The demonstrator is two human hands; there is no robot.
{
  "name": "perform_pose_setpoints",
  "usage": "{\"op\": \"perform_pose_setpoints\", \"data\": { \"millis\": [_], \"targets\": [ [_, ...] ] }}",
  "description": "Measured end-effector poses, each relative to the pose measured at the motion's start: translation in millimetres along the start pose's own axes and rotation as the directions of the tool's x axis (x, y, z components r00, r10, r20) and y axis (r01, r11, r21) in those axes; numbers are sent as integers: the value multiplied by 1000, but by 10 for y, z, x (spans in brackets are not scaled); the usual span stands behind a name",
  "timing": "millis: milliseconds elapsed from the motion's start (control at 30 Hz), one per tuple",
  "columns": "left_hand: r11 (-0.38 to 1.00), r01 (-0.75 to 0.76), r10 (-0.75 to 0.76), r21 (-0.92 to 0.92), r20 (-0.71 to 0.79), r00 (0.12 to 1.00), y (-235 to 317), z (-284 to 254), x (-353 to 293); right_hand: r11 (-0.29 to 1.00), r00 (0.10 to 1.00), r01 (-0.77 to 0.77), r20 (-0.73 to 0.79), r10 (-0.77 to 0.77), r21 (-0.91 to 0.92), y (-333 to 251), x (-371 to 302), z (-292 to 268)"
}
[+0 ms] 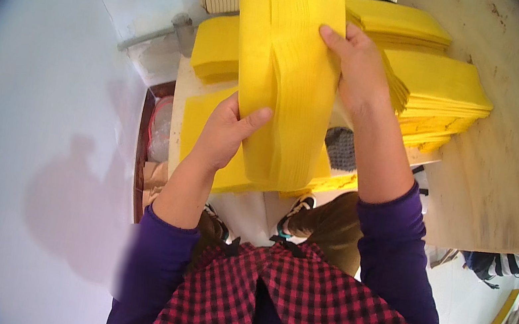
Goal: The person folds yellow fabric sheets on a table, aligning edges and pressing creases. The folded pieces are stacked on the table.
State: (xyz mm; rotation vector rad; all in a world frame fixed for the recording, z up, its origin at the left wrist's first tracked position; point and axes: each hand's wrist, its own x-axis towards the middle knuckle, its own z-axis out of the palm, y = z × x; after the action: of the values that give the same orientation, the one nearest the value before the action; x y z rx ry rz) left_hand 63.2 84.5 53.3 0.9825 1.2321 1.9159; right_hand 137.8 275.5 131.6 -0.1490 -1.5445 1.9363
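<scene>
Between my two hands is a thick stack of yellow fabric sheets [297, 87], held up lengthwise above the table with its many layered edges showing along the middle. My left hand [229, 132] grips its near left side, thumb on top and fingers hidden beneath. Higher up on the right side, my right hand [359, 66] is closed on the edge, thumb over the top. Under and behind the held stack lie more yellow stacks, one at the left [217, 48] and a taller pile at the right [442, 85].
A pale table edge [181, 90] runs along the left, beside a white wall [48, 97]. At the right stands a wooden board [500, 171]. A dark grey knitted piece [340, 149] lies near the table's front. My feet are below, on a light floor.
</scene>
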Motion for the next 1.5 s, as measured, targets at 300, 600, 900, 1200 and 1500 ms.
{"op": "perform_pose_setpoints", "data": {
  "millis": [300, 600, 900, 1200, 1500],
  "targets": [
    [702, 451, -602, -551, -122, 789, -954, 186, -580, 806, 796, -590, -205, 569, -56, 1616, 77, -733],
    [638, 489, -682, -595, -141, 718, -1367, 171, -772, 736, 737, -673, -152, 659, -72, 1666, -925, -1059],
    [602, 413, -654, -684, -124, 747, -1366, 441, -825, 723, 702, -561, -231, 673, 404, 1544, -1818, -862],
    [654, 477, -659, -587, -133, 741, -1423, 439, -886, 750, 750, -565, -164, 641, 345, 1636, -1885, -906],
    [717, 648, -696, -256, -223, 682, -1341, 185, -1093, 719, 699, -669, -169, 695, 191, 1643, -1874, -943]
  ]
}}
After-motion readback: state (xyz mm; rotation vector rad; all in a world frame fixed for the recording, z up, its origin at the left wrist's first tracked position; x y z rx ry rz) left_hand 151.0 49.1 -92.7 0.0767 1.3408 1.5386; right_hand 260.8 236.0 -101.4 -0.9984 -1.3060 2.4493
